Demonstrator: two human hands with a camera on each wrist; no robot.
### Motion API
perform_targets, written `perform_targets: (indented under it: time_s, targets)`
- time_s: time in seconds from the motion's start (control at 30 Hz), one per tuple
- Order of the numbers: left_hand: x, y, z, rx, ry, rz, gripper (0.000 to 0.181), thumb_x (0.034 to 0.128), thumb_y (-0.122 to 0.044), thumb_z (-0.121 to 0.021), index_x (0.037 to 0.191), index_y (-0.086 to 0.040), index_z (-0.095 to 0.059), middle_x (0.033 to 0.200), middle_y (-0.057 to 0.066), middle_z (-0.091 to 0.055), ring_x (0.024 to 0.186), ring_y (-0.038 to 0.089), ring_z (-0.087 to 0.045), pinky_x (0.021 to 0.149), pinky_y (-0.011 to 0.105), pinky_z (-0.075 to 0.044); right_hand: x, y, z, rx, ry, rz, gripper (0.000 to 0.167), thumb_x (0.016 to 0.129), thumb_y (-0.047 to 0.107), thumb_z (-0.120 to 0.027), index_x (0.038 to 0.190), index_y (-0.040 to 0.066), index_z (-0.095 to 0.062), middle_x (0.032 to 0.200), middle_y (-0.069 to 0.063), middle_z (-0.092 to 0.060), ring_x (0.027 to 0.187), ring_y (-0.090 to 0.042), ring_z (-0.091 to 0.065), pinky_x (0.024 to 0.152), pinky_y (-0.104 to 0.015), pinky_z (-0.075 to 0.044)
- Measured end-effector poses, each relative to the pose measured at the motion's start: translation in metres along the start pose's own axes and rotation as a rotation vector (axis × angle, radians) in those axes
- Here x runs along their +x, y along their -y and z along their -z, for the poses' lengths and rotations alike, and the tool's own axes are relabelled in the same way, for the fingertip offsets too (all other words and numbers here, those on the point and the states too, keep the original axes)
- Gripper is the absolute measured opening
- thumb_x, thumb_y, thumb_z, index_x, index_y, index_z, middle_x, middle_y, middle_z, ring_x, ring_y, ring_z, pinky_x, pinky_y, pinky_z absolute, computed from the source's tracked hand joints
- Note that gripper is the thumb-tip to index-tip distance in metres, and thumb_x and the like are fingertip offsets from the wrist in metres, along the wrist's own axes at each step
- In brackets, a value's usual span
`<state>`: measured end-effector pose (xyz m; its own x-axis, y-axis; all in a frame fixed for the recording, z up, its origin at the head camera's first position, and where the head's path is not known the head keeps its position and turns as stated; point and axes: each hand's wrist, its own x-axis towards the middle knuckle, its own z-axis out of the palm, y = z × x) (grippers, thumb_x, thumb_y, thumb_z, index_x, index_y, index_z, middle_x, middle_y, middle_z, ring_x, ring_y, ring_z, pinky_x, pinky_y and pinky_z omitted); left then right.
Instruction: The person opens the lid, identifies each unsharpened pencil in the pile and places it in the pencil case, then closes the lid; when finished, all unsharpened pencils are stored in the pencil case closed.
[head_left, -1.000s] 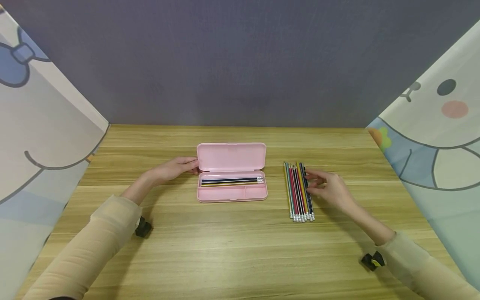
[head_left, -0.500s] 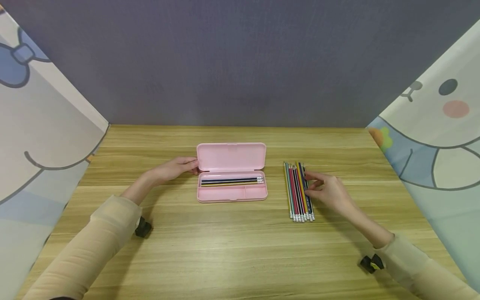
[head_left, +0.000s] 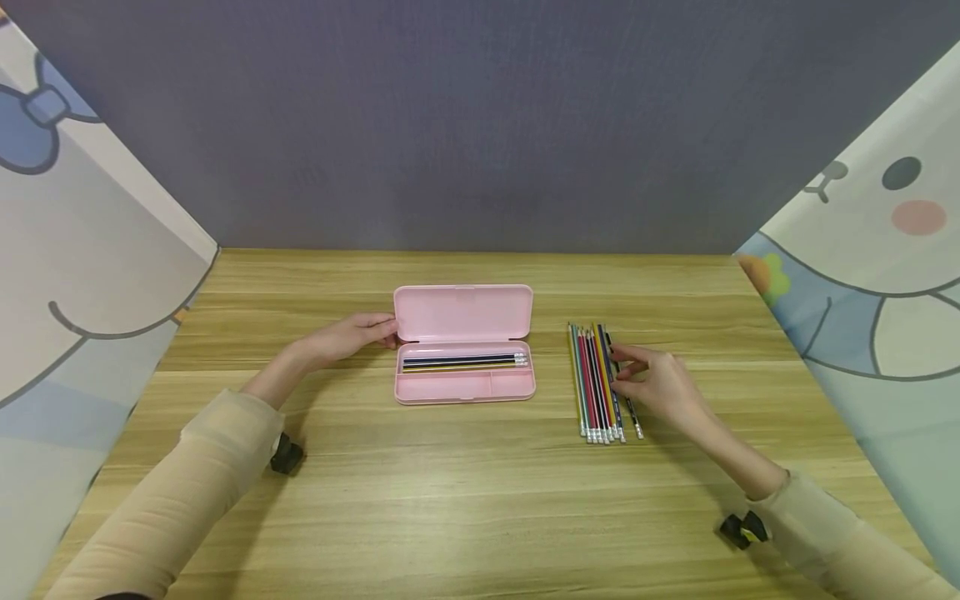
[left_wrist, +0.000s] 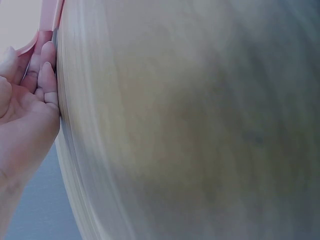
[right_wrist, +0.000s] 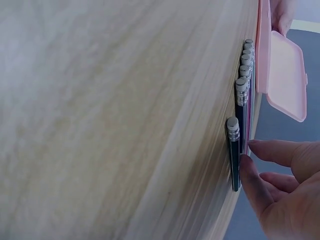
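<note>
An open pink pencil case [head_left: 442, 385] lies on the table with several dark and yellow pencils [head_left: 461, 363] in its rear compartment. My left hand [head_left: 348, 340] holds the case's left edge near the lid [head_left: 463, 313], thumb on one side and fingers on the other in the left wrist view. To the right lies a row of pencils [head_left: 592, 387], erasers toward me. My right hand [head_left: 660, 385] is at the row's right side, its thumb and fingertips spread apart and touching there. A black pencil [right_wrist: 234, 155] slants away from the row, partly under this hand.
The wooden table [head_left: 450, 492] runs back to a grey panel [head_left: 480, 125]. Cartoon-printed panels [head_left: 885, 308] flank both sides. A small black device [head_left: 742, 529] hangs at the right sleeve, another black device [head_left: 287, 454] at the left.
My right hand has shifted slightly left onto the row's right edge. The black pencil's eraser end has swung right, away from the others. My left hand and the case stay put.
</note>
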<state>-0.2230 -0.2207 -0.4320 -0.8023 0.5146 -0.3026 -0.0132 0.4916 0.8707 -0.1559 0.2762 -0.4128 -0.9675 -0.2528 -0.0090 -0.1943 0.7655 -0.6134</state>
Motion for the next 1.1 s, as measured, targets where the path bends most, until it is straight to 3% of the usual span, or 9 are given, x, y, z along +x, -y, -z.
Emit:
perform_targets:
  time_s: [0.13,0.37,0.6,0.77,1.03,1.1]
  targets:
    - [0.0005,0.0004,-0.0002,-0.004,-0.001,-0.008,0.041,0.1123,-0.034,-0.041,0.128,-0.001,-0.060,0.122,0.014,-0.064,0.123,0.029,-0.059,0.119,0.053,-0.038,0.0006,-0.0023,0.0008,-0.001,-0.007,-0.014,0.057,0.085,0.003,-0.081,0.138,-0.004,-0.060,0.122,-0.022,-0.073,0.094,-0.033,-0.075,0.055,-0.019,-0.048]
    - [0.0009,0.0016,0.0005,-0.007,0.000,-0.013,0.041,0.1124,-0.033,-0.041,0.127,0.000,-0.060,0.121,0.016,-0.065,0.122,0.029,-0.059,0.118,0.054,-0.037,0.0005,-0.0038,0.0025,0.021,-0.009,-0.032,0.059,0.084,0.007,-0.083,0.139,0.000,-0.061,0.122,-0.017,-0.074,0.091,-0.025,-0.076,0.071,-0.014,-0.055]
    - [0.0014,0.0019,0.0008,-0.014,0.006,-0.015,0.042,0.1126,-0.033,-0.041,0.129,0.000,-0.059,0.122,0.016,-0.064,0.124,0.030,-0.059,0.119,0.054,-0.037,-0.0017,0.0050,0.0012,0.024,0.019,-0.063,0.059,0.087,0.004,-0.079,0.141,-0.003,-0.057,0.128,-0.023,-0.070,0.098,-0.034,-0.075,0.065,-0.017,-0.054]
    - [0.0010,0.0013,0.0009,-0.017,0.011,-0.001,0.043,0.1126,-0.034,-0.040,0.131,0.000,-0.058,0.124,0.017,-0.063,0.128,0.034,-0.057,0.121,0.056,-0.035,-0.0013,0.0036,0.0006,0.017,0.025,-0.070,0.059,0.088,0.004,-0.079,0.142,-0.003,-0.056,0.129,-0.023,-0.070,0.100,-0.034,-0.074,0.068,-0.016,-0.054]
    - [0.0001,0.0004,0.0010,-0.011,0.016,0.001,0.044,0.1128,-0.034,-0.040,0.132,0.000,-0.058,0.128,0.018,-0.063,0.130,0.035,-0.056,0.121,0.057,-0.034,0.0015,0.0014,-0.0005,-0.005,0.027,-0.072,0.063,0.086,0.006,-0.081,0.143,-0.002,-0.056,0.128,-0.020,-0.071,0.100,-0.032,-0.075,0.082,-0.043,-0.062]
    - [-0.0004,-0.0003,0.0008,-0.013,0.014,0.004,0.044,0.1128,-0.034,-0.040,0.132,0.000,-0.058,0.127,0.018,-0.063,0.130,0.035,-0.056,0.121,0.057,-0.034,0.0018,0.0021,-0.0007,-0.011,0.026,-0.068,0.063,0.085,0.006,-0.082,0.143,-0.002,-0.056,0.128,-0.020,-0.071,0.100,-0.032,-0.075,0.082,-0.045,-0.062]
